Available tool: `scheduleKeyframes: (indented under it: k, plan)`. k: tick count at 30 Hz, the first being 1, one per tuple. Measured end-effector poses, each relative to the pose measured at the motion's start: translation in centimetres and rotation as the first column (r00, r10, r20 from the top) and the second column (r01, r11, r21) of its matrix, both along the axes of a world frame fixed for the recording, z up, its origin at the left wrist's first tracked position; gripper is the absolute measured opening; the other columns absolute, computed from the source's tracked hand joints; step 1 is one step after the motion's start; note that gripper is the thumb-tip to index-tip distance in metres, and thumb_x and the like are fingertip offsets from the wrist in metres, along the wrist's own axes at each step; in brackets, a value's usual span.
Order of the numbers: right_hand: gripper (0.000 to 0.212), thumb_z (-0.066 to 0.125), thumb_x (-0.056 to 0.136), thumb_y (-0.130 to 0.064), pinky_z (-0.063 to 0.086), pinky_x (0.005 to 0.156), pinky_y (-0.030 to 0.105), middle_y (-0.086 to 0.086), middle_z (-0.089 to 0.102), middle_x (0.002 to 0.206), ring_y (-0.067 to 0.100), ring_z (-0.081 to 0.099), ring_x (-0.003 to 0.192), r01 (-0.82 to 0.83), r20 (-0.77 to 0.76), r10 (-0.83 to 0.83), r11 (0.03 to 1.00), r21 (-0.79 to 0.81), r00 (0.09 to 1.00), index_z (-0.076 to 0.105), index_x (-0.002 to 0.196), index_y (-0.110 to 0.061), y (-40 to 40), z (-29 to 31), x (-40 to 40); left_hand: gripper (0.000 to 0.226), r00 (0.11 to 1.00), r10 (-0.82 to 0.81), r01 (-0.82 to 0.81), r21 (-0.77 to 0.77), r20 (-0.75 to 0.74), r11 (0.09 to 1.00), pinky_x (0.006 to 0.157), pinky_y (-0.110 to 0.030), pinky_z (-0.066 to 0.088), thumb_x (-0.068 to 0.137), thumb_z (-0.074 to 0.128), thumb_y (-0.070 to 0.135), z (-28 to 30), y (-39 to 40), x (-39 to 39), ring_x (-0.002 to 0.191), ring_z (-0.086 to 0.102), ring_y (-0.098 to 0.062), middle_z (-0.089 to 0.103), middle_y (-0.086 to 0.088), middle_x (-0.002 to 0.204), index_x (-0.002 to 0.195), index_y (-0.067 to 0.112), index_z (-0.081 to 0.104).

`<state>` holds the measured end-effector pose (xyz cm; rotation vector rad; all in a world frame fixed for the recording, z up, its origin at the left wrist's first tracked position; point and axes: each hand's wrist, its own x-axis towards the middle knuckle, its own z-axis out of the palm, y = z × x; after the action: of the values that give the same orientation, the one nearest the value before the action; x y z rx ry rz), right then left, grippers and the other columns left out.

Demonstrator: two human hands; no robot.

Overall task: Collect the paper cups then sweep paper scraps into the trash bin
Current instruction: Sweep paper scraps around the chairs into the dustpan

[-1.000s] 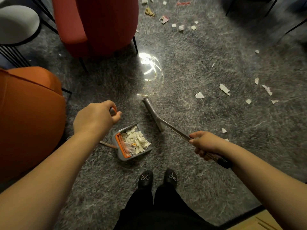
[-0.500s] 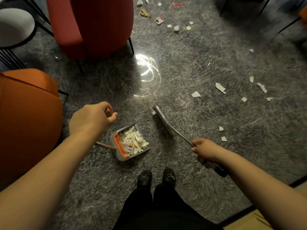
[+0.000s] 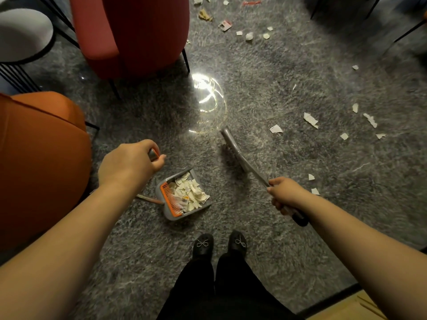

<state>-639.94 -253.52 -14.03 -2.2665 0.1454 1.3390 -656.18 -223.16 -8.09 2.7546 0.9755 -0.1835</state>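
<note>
**A:** How should this sweep go?

**B:** The dustpan, just below centre of the frame, already holds a heap of paper scraps. I'd set its open lip flat on the grey carpet facing right, then draw the broom in short, low strokes. The pile is shaggy, so I expect light flicks to skip over pieces.

**A:** What is left to gather?

**B:** Loose scraps lie at the right of the frame, well apart from the pan, and more litter sits along the top edge beside the red chair. No bin or cups are in view.

**A:** And the hands?

**B:** The left hand, centre left, curls closed around the orange-tipped top of the dustpan's handle. The right hand, right of centre, wraps tightly round the broom's shaft, above its black end grip.
</note>
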Motion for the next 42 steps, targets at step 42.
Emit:
scheduleKeyframes:
  k: [42]
  plan:
    - [0.017,0.043,0.100,-0.013,0.034,0.039,0.015,0.004,0.042,0.054,0.008,0.037,0.031,0.059,-0.249,-0.066,0.998,-0.036,0.966,0.054,0.107,-0.024,-0.9,-0.1,1.8,0.021,1.000,0.001,-0.001,0.016,-0.002,1.000,0.051,-0.027,0.036,0.087,0.059,0.057,-0.2,0.7,1.8,0.066,0.051,-0.022,0.052,0.004,0.072,0.089,0.036,0.061]
